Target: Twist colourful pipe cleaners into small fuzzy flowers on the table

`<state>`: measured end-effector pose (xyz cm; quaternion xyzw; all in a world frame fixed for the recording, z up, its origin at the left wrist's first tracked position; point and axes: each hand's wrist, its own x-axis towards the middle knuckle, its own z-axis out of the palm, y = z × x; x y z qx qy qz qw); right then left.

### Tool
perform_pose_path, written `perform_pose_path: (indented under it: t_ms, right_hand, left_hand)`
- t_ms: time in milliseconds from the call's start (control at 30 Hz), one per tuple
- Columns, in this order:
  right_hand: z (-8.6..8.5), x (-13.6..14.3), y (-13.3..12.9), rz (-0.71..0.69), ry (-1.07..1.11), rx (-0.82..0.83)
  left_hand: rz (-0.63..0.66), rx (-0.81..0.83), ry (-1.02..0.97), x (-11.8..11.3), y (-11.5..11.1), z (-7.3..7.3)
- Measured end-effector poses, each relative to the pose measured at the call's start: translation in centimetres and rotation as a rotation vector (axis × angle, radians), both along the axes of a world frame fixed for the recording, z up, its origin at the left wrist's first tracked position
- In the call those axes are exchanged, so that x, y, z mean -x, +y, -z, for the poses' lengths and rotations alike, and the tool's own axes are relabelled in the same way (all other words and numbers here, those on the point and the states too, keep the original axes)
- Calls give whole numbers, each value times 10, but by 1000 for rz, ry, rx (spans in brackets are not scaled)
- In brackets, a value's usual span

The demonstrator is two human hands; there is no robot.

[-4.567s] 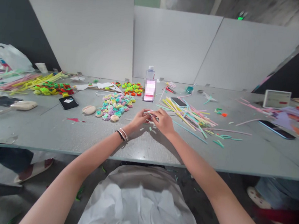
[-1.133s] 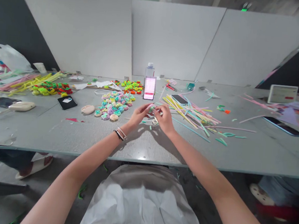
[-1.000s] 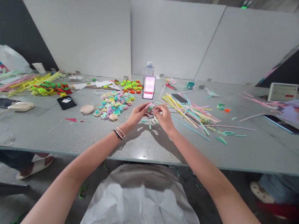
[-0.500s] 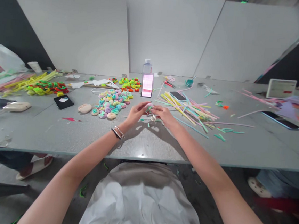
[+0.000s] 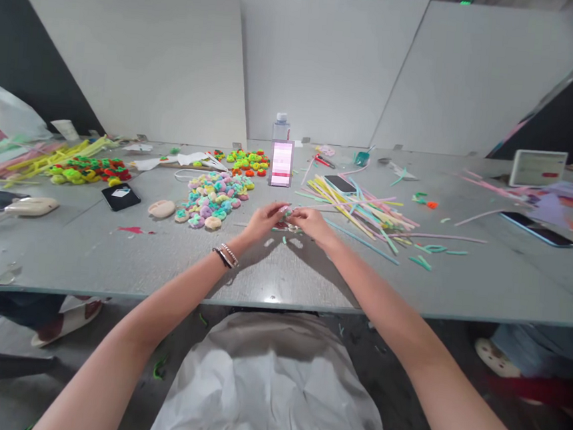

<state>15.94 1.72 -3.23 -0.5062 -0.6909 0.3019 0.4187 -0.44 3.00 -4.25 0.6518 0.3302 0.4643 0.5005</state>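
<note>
My left hand (image 5: 266, 220) and my right hand (image 5: 312, 222) meet over the middle of the grey table, fingers closed on a small pastel fuzzy piece (image 5: 285, 211) between them. Most of that piece is hidden by the fingers. A few short scraps of fuzzy stem lie just below the hands. To the left is a heap of pastel fuzzy pieces (image 5: 215, 195). Loose pastel fuzzy stems (image 5: 362, 208) are spread to the right, with a dark phone (image 5: 340, 184) among them.
An upright lit phone (image 5: 281, 163) leans before a clear bottle (image 5: 280, 129). Red and green fuzzy pieces (image 5: 248, 162) lie behind the pastel heap. Left are a black card-like item (image 5: 120, 196) and a beige oval (image 5: 161, 209). Another phone (image 5: 537, 229) lies far right.
Both hands have dropped slightly towards me, and the small piece between them is now more covered by the fingers.
</note>
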Motion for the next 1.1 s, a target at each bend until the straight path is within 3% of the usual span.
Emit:
perform_pose_path:
  t_ms: [167, 233, 333, 433, 667, 967, 1100]
  right_hand:
    - [-6, 6, -12, 161, -242, -385]
    - [-7, 7, -14, 162, -221, -408]
    - [-6, 6, -9, 161, -107, -208]
    - [-5, 6, -4, 75, 46, 28]
    - [-9, 11, -12, -88, 390, 363]
    - [-2, 6, -3, -115, 603, 555]
    - [-4, 8, -5, -74, 538, 479]
  left_hand:
    - [-45, 88, -12, -1, 2, 2]
    - [-93, 115, -43, 0, 2, 0]
    - [-164, 105, -67, 1, 3, -6]
    - [-178, 23, -61, 1, 3, -10]
    - [-148, -241, 48, 0, 0, -2]
    - [-125, -215, 87, -1, -5, -6]
    - [-142, -200, 89, -1, -4, -5]
